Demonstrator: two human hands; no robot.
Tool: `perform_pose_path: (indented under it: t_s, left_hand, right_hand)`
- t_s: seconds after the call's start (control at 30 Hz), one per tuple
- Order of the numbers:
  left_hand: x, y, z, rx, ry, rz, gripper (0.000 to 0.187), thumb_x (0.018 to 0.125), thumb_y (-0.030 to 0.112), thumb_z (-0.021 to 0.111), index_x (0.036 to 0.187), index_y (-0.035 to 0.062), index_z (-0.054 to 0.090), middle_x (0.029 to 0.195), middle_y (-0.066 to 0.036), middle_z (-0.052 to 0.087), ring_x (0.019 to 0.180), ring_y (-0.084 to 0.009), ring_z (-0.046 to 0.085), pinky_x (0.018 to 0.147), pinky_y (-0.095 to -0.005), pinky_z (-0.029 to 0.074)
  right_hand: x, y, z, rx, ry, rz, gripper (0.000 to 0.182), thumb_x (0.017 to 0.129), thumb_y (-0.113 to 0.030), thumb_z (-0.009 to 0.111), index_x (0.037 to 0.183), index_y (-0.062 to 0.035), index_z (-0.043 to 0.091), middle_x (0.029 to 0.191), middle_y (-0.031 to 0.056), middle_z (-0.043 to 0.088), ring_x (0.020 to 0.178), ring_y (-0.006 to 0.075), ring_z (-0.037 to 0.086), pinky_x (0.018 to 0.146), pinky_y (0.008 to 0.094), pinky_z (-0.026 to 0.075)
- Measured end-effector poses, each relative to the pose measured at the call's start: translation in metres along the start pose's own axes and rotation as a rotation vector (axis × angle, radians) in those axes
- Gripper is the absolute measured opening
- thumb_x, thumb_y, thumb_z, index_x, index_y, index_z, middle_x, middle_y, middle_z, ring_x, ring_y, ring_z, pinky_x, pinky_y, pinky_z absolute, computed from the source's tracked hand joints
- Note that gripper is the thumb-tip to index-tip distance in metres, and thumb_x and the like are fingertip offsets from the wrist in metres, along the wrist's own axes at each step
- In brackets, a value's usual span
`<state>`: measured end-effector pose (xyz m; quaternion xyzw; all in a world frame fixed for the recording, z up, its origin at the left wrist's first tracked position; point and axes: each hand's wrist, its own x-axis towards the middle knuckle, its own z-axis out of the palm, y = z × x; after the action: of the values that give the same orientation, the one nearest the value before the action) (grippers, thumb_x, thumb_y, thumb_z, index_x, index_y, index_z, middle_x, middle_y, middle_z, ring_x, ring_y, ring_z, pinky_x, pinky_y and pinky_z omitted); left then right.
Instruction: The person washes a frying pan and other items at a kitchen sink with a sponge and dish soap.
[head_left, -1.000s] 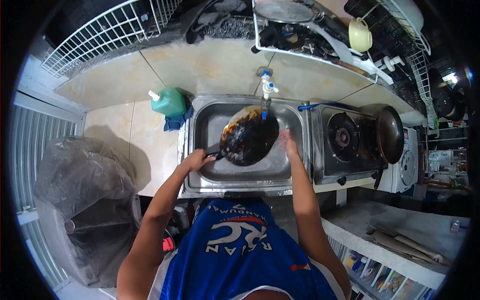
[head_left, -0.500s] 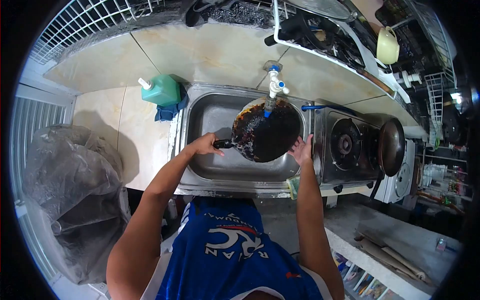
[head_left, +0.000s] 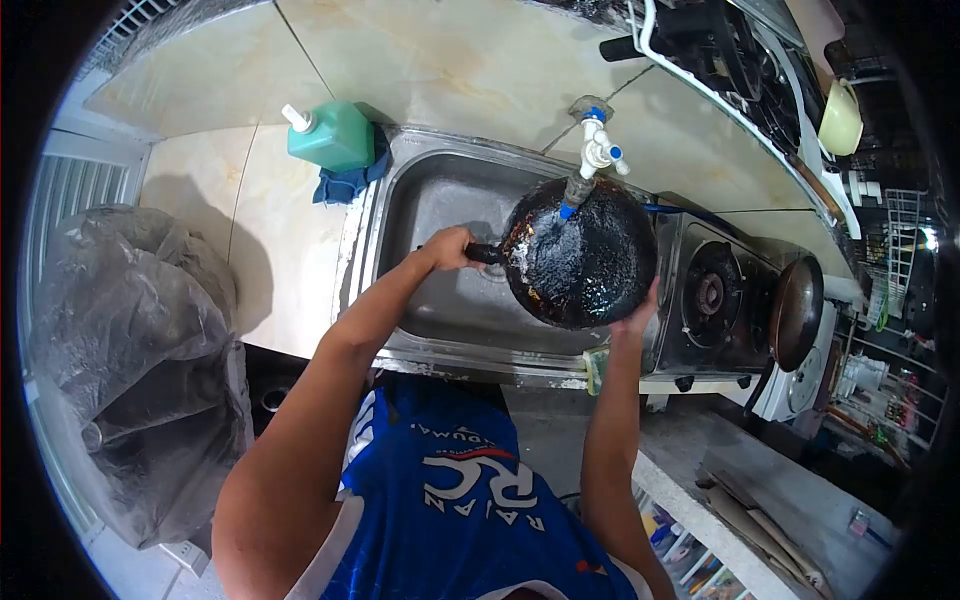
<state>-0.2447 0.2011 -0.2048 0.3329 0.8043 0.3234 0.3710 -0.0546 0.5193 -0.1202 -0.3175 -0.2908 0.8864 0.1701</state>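
A frying pan (head_left: 590, 265) with a charred, crusted, wet-looking surface is held over the right part of the metal sink (head_left: 440, 315), beneath the tap (head_left: 598, 155). The tap's blue tip overlaps the pan's upper part in view. My left hand (head_left: 449, 249) is closed around the pan's short black handle. At the lower right rim, my right hand (head_left: 638, 312) holds the pan's edge, its fingers partly hidden behind the pan. A green-yellow sponge (head_left: 596, 369) lies on the sink's front edge, close to my right wrist.
A green pump bottle (head_left: 335, 137) stands on a dark blue cloth (head_left: 343, 184) left of the sink. To the right is a gas stove (head_left: 712, 290) with another pan (head_left: 797, 313). A large plastic bag (head_left: 140, 350) stands at far left; a dish rack (head_left: 700, 75) hangs above.
My right hand, open beside the pan before, now holds its rim. The pan has turned and shifted slightly, and its surface looks wetter. The view has tilted a little.
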Motion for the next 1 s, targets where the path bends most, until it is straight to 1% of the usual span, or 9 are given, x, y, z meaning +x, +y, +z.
perform_pose_path:
  t_s: [0.13,0.27,0.43,0.5,0.7,0.77,0.83,0.87,1.0]
  left_hand:
    - [0.039,0.007,0.052,0.076,0.181,-0.041,0.022,0.065,0.024,0.076,0.081,0.0086,0.072,0.083,-0.019,0.069,0.082,-0.0372,0.066,0.076,-0.0459,0.052]
    - [0.068,0.029,0.094,-0.035,0.334,0.194,0.034,0.065,0.034,0.079,0.085,0.0077,0.072,0.084,-0.019,0.068,0.085,-0.0379,0.065,0.077,-0.0463,0.052]
    - [0.088,0.077,0.06,0.049,0.004,0.274,0.062,0.058,0.054,0.083,0.093,0.0045,0.07,0.093,-0.02,0.067,0.094,-0.0389,0.063,0.083,-0.0464,0.049]
    - [0.099,0.08,0.064,0.149,0.216,0.46,0.06,0.058,0.052,0.083,0.091,0.0035,0.07,0.086,-0.02,0.068,0.086,-0.0385,0.065,0.078,-0.0449,0.051]
    - [0.105,0.083,0.043,0.162,-0.353,0.327,0.051,0.067,0.044,0.079,0.093,0.0019,0.068,0.098,-0.025,0.065,0.098,-0.041,0.061,0.084,-0.0446,0.05]
    - [0.092,0.063,0.043,0.171,-0.062,0.497,0.032,0.066,0.03,0.071,0.084,0.0035,0.07,0.075,-0.021,0.066,0.076,-0.0389,0.065,0.069,-0.0462,0.052]
    - [0.061,0.05,0.029,0.217,0.114,0.536,0.022,0.063,0.021,0.066,0.079,0.0058,0.07,0.074,-0.021,0.065,0.074,-0.0399,0.065,0.066,-0.0474,0.051]
    - [0.046,0.045,0.018,0.274,0.112,0.444,0.021,0.062,0.02,0.066,0.078,0.0067,0.07,0.074,-0.02,0.065,0.074,-0.0401,0.065,0.066,-0.048,0.05]
    - [-0.005,0.026,-0.012,0.3,0.208,0.23,0.015,0.06,0.016,0.065,0.073,0.0078,0.067,0.072,-0.018,0.065,0.073,-0.0407,0.063,0.066,-0.0488,0.049]
  right_hand:
    - [-0.051,-0.025,0.032,-0.086,0.113,-0.15,0.06,0.095,-0.05,0.048,0.141,-0.0109,0.044,0.142,0.0116,0.047,0.129,0.0334,0.045,0.107,0.0516,0.036]
    - [-0.09,-0.051,0.04,-0.134,0.093,-0.26,0.054,0.098,-0.047,0.043,0.142,-0.0155,0.043,0.144,0.0088,0.045,0.131,0.0319,0.043,0.108,0.0505,0.036]
    - [-0.126,-0.072,0.076,-0.19,0.209,-0.428,0.057,0.097,-0.047,0.047,0.14,-0.0099,0.044,0.14,0.0122,0.047,0.128,0.0318,0.046,0.106,0.0489,0.039]
    - [-0.134,-0.078,0.077,-0.23,0.229,-0.466,0.057,0.098,-0.047,0.046,0.139,-0.0092,0.044,0.139,0.0121,0.048,0.127,0.0317,0.047,0.107,0.0475,0.039]
    - [-0.121,-0.104,0.032,-0.365,-0.069,-0.457,0.063,0.097,-0.051,0.045,0.14,-0.0045,0.042,0.134,0.0136,0.052,0.124,0.0293,0.05,0.107,0.0468,0.038]
    - [-0.082,-0.116,-0.037,-0.337,-0.028,-0.411,0.049,0.098,-0.047,0.046,0.116,-0.003,0.057,0.117,0.0117,0.061,0.118,0.027,0.054,0.102,0.043,0.04]
    - [-0.036,-0.127,-0.09,-0.084,-0.6,-0.073,0.049,0.101,-0.044,0.041,0.076,-0.0039,0.055,0.094,0.0114,0.062,0.112,0.0266,0.055,0.101,0.041,0.037]
    - [-0.067,-0.118,-0.014,-0.73,-0.291,-0.308,0.052,0.101,-0.04,0.043,0.061,-0.0073,0.036,0.079,0.0081,0.056,0.103,0.0265,0.057,0.097,0.0385,0.036]
    - [-0.05,-0.124,0.035,-1.076,-0.513,-0.227,0.04,0.098,-0.028,0.054,0.073,0.0039,0.055,0.099,0.0122,0.067,0.114,0.0275,0.057,0.099,0.036,0.037]
